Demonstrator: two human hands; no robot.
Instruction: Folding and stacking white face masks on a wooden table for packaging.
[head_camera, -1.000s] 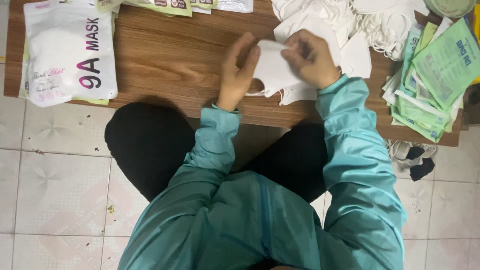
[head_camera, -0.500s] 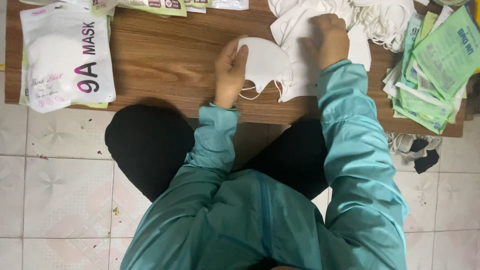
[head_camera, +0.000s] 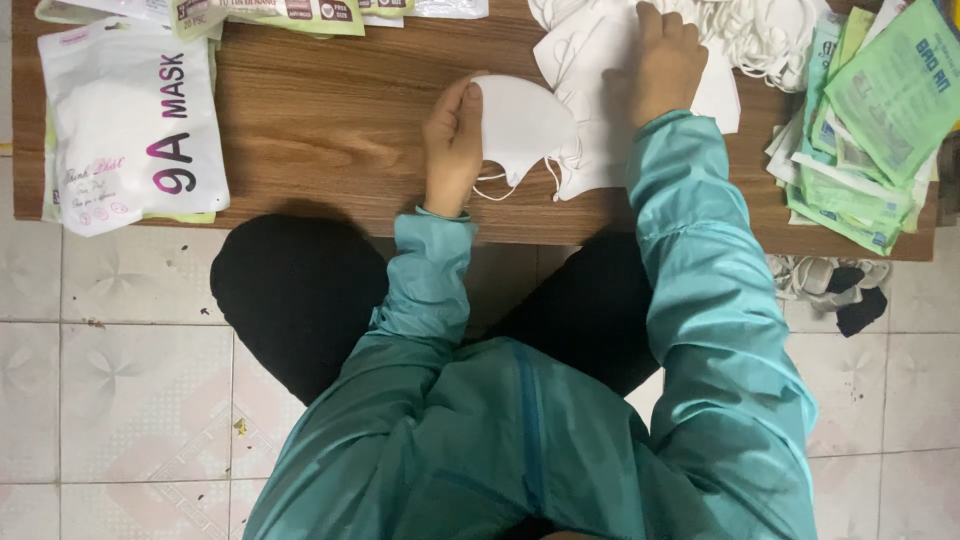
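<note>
Left hand (head_camera: 452, 140): grip pinching folded white cloth mask (head_camera: 520, 125), near brown wooden table (head_camera: 320, 130) front edge.
Right hand (head_camera: 665, 65): flat, released, on white mask pile (head_camera: 590, 60).
Room: bare wood leftward.

My one camera sits on my head, looking straight down, fairly near. My left hand (head_camera: 453, 140) and right hand (head_camera: 668, 62) lie toward the top, the wooden table (head_camera: 320, 120) beneath them, its far edge probably cropped.
</note>
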